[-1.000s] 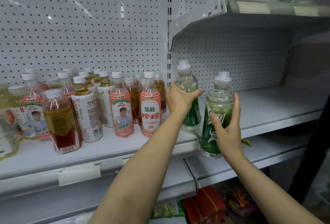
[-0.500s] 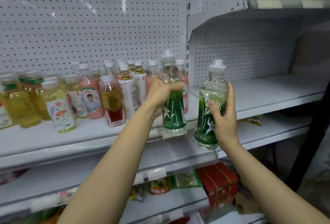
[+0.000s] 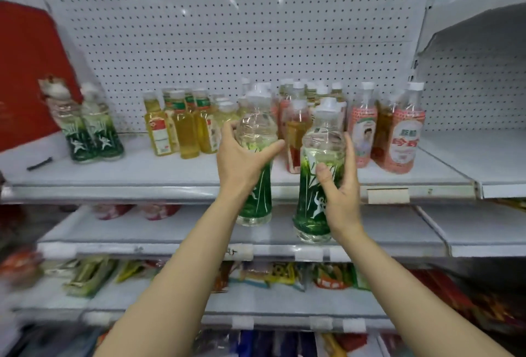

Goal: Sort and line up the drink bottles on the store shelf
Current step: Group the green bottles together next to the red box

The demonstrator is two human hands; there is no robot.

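My left hand (image 3: 242,157) grips a clear bottle with a green label (image 3: 256,200), held in the air in front of the shelf (image 3: 170,183). My right hand (image 3: 338,191) grips a second bottle of the same kind (image 3: 313,214), a little lower and to the right. Two matching green-label bottles (image 3: 91,134) stand together at the shelf's left end. Yellow drink bottles (image 3: 182,126) stand left of centre. Red-and-white labelled bottles (image 3: 398,134) and amber ones crowd the right part of the shelf behind my hands.
A white pegboard (image 3: 227,43) backs the shelf. A red panel (image 3: 25,66) stands at the far left, with a small dark object (image 3: 39,163) lying near it. Lower shelves (image 3: 398,231) hold packaged snacks. The neighbouring shelf section (image 3: 484,154) lies to the right.
Both hands have carried their green-label bottles leftward along the shelf, away from the right section. My view has swung left, so the two matching bottles at the left end now show.
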